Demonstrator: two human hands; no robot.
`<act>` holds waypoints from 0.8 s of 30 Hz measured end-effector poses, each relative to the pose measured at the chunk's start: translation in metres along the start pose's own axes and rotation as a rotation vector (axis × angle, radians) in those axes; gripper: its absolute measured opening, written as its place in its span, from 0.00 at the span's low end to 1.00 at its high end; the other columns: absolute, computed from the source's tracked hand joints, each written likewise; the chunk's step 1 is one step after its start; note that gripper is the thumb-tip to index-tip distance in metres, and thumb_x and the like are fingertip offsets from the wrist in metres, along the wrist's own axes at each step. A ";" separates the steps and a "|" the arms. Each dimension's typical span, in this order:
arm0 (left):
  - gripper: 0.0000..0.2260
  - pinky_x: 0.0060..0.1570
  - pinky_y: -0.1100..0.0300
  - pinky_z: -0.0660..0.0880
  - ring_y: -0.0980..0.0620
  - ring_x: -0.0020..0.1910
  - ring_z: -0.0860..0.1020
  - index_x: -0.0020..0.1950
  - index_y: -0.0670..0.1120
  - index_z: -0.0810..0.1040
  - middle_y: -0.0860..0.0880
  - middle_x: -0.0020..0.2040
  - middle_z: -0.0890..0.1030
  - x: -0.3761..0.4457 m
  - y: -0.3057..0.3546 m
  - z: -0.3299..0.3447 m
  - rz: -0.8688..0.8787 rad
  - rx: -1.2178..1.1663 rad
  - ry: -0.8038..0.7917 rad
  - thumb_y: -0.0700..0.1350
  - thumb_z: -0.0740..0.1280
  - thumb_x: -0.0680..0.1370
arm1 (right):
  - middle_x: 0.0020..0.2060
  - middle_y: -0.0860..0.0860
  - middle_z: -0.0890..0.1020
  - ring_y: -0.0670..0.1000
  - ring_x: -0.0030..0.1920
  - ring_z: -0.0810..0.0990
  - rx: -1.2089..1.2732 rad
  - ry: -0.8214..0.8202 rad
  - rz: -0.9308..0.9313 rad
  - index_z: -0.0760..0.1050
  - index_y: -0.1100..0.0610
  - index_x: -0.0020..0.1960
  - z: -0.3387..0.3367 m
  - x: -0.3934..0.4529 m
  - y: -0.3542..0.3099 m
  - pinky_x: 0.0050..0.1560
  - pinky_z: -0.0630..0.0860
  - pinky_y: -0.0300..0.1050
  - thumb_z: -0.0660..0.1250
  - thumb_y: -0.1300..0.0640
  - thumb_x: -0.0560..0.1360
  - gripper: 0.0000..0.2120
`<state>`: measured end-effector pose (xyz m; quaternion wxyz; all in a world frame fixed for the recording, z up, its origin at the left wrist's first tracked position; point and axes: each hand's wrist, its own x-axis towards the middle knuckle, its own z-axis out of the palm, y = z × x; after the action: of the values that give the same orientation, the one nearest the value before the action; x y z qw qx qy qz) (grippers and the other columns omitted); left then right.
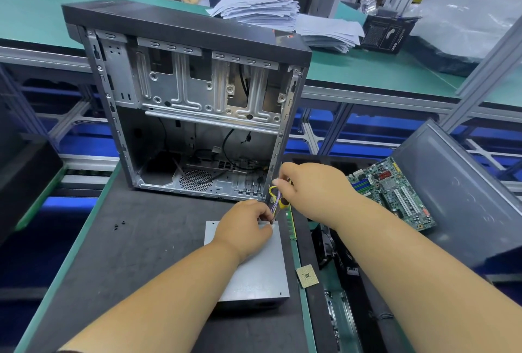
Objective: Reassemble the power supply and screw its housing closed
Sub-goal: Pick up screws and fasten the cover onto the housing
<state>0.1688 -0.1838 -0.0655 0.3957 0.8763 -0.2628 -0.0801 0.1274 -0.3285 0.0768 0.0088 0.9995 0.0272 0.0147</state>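
The power supply [254, 270] is lying flat on the dark mat of the desk [135, 254], right in front of the open PC case [186, 104]. Left hand [245, 228] is resting on its far corner, fingers curled and pinching something tiny there – can't tell what. Right hand [310, 186] is gripping a yellow-handled screwdriver [282, 203], tip pointing down at that same corner by the wire bundle [273, 197]. A motherboard [392, 191] is sitting off to the right – a loose CPU [308, 276] is lying near the supply.
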 end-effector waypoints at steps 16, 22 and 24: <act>0.05 0.49 0.59 0.73 0.55 0.50 0.73 0.45 0.54 0.79 0.56 0.46 0.78 -0.001 0.002 -0.001 -0.004 0.010 -0.004 0.45 0.68 0.72 | 0.40 0.46 0.74 0.50 0.41 0.74 0.108 0.026 0.074 0.72 0.48 0.44 0.003 0.003 -0.006 0.34 0.65 0.44 0.59 0.44 0.77 0.09; 0.05 0.47 0.61 0.72 0.57 0.49 0.73 0.44 0.56 0.78 0.57 0.46 0.78 -0.001 0.002 0.000 -0.010 -0.003 0.004 0.45 0.68 0.72 | 0.34 0.45 0.72 0.52 0.39 0.73 0.061 0.052 0.075 0.72 0.50 0.59 0.003 0.005 -0.004 0.32 0.64 0.45 0.62 0.47 0.79 0.11; 0.05 0.46 0.61 0.72 0.56 0.49 0.73 0.44 0.55 0.79 0.57 0.45 0.78 -0.001 0.002 0.000 -0.010 -0.003 0.006 0.46 0.68 0.71 | 0.34 0.46 0.76 0.51 0.36 0.73 -0.029 0.055 0.113 0.72 0.51 0.54 0.007 0.005 -0.004 0.30 0.64 0.43 0.58 0.43 0.81 0.12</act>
<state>0.1675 -0.1841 -0.0644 0.3974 0.8773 -0.2571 -0.0796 0.1321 -0.3241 0.0699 0.0214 0.9984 -0.0293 0.0430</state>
